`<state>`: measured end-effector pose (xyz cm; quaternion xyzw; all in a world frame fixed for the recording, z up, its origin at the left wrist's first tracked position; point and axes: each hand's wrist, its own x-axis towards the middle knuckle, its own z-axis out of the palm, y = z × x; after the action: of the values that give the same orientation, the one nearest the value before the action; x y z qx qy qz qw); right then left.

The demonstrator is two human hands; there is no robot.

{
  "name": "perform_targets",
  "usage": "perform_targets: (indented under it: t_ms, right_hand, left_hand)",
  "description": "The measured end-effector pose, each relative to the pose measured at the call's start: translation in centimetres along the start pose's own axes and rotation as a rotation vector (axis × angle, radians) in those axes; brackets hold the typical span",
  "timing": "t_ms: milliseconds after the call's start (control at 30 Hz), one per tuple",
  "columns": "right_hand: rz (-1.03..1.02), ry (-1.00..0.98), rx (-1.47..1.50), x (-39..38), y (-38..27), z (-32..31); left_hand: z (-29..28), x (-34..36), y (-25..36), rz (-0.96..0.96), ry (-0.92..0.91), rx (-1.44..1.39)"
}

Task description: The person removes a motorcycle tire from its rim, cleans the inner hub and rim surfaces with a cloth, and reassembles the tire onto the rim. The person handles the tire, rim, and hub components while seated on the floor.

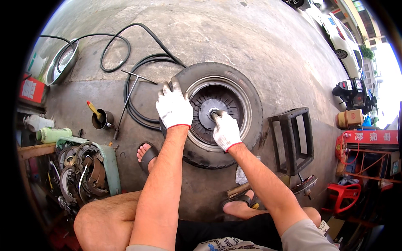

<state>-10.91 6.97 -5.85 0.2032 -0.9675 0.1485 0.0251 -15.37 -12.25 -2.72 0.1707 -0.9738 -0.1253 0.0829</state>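
A wheel with a black tyre point(247, 90) lies flat on the floor in front of me, its dark ribbed hub point(205, 109) facing up inside a metal rim. My left hand point(174, 106), in a white work glove with a red cuff, rests on the tyre's left side, fingers stretched out. At the hub's centre is my right hand point(226, 129), gloved the same way, with its fingers drawn together at the round bore. Whatever those fingertips may hold is hidden. Left of the tyre lies a T-handled wrench point(130, 94).
A black hose point(125, 90) coils beyond the wrench. Left stand a metal cup point(103, 119) with a brush, and a green bin point(109, 169) of brake shoes. A black metal frame point(292, 140) is right of the wheel, near a red stool point(343, 196). A metal basin point(63, 62) sits far left.
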Motion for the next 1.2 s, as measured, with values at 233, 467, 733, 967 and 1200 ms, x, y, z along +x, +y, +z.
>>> perform_targets:
  t_ms: [233, 467, 733, 967, 1200]
  right_hand:
    - [0.023, -0.024, -0.033, 0.1, -0.1, -0.1]
    - [0.142, -0.093, -0.041, 1.3, 0.0, -0.3]
    - [-0.023, -0.199, -0.119, 3.8, 1.7, -1.5]
    - [0.374, -0.345, 0.021, 5.0, 1.3, 0.2]
    - [0.706, -0.404, 0.504, 5.6, 2.2, -0.4]
  left_hand:
    - [0.3, 0.0, 0.0, 0.002, 0.022, 0.014]
    - [0.3, -0.2, 0.0, -0.003, 0.018, 0.016]
    - [0.0, 0.0, -0.2, -0.007, 0.012, -0.011]
    - [-0.3, -0.1, -0.1, 0.003, 0.002, -0.013]
    - [-0.2, 0.0, -0.3, -0.006, -0.017, -0.012]
